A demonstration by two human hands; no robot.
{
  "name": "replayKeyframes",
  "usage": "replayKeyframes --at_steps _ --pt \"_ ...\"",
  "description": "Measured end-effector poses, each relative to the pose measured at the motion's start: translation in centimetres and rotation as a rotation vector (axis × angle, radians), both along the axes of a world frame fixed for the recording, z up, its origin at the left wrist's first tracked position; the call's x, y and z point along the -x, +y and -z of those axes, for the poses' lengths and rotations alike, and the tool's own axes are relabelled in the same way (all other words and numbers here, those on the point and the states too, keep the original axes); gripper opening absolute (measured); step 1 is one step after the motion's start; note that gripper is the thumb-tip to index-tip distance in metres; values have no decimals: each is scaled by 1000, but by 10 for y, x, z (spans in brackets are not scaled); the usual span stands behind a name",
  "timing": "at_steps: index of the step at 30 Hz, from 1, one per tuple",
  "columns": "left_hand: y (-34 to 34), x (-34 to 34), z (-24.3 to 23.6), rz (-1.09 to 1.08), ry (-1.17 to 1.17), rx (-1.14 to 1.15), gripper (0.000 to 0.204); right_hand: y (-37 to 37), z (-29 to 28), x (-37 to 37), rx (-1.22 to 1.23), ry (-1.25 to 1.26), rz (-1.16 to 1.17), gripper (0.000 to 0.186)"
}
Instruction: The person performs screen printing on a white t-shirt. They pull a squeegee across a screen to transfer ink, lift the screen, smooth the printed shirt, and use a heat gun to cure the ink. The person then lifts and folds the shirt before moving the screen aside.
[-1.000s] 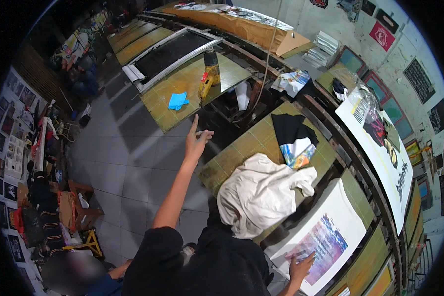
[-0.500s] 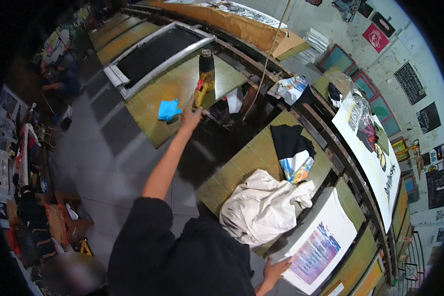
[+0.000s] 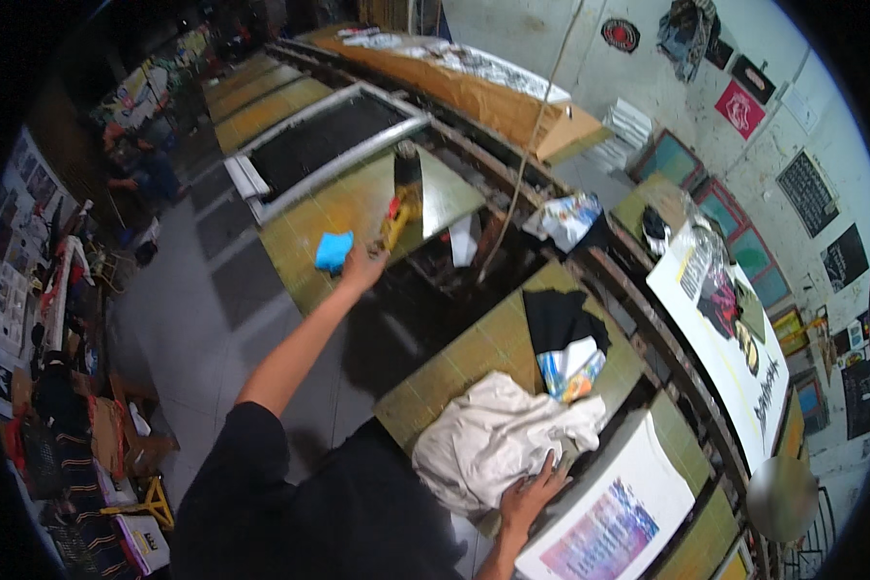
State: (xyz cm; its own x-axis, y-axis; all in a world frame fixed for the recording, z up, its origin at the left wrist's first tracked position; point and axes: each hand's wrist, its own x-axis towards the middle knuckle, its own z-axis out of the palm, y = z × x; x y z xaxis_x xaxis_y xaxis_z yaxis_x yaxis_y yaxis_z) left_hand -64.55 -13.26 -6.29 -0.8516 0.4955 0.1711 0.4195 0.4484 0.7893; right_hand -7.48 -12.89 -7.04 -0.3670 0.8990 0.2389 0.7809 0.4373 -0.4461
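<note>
My left hand [image 3: 364, 264] reaches out to a yellow and black heat gun [image 3: 405, 205], its fingers closed round the handle's near end. The gun stands out over a greenish-yellow printing board, close to a bright blue cloth [image 3: 334, 251]. My right hand [image 3: 532, 498] lies with fingers stretched out at the near edge of a crumpled off-white cloth [image 3: 488, 435], beside a white T-shirt [image 3: 604, 522] with a purple and blue print. This shirt is spread over another board. A black, white and multicoloured garment [image 3: 565, 338] rests behind the crumpled cloth.
A framed black screen [image 3: 319, 140] lies on the boards at the far left. A hanging cord [image 3: 527, 145] drops near the rails. Behind the rails lies a large white printed sheet [image 3: 710, 319]. Grey tiled floor [image 3: 203, 319] stretches to the left, with a person [image 3: 145, 164] far off.
My right hand has moved from the white T-shirt's near left edge up to the crumpled cloth. My left hand stays at the heat gun. The whole view has shifted slightly.
</note>
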Motion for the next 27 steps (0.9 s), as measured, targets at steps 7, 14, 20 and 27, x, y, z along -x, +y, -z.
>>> replayKeyframes --at_steps 7,14,20,27 --pt "41 56 23 -71 -67 -14 59 13 -57 44 -34 -128 -206 73" --pt "70 69 72 146 106 -299 53 -48 -76 63 37 -207 305 65" --pt "48 106 74 292 -120 -207 50 -86 -92 123 -69 22 518 60" --pt "60 117 77 315 300 -141 60 -107 -78 181 -87 45 423 57"
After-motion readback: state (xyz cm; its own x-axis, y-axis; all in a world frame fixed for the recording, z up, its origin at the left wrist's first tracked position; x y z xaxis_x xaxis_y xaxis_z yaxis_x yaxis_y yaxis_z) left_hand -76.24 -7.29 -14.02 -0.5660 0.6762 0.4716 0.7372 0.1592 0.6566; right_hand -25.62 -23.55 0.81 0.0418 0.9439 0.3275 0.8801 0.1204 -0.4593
